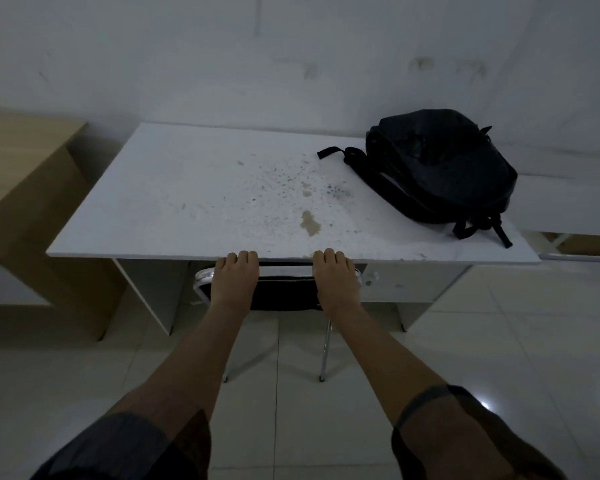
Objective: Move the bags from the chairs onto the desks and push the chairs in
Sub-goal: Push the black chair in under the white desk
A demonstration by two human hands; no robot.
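A black backpack [440,168] lies on the right part of the white desk [174,202], its straps trailing left and toward the front edge. A chair [284,289] with a black backrest and chrome frame stands tucked under the desk's front edge; its seat is hidden beneath the top. My left hand [234,282] grips the left end of the backrest's top, fingers curled over it. My right hand [336,282] grips the right end the same way. Both sets of knuckles nearly touch the desk's edge.
A wooden desk [25,161] stands to the left, close to the white one. Another white surface [568,202] adjoins on the right. The white desk top carries stains and specks. A wall runs behind the desks. Pale floor tiles [499,341] lie around me.
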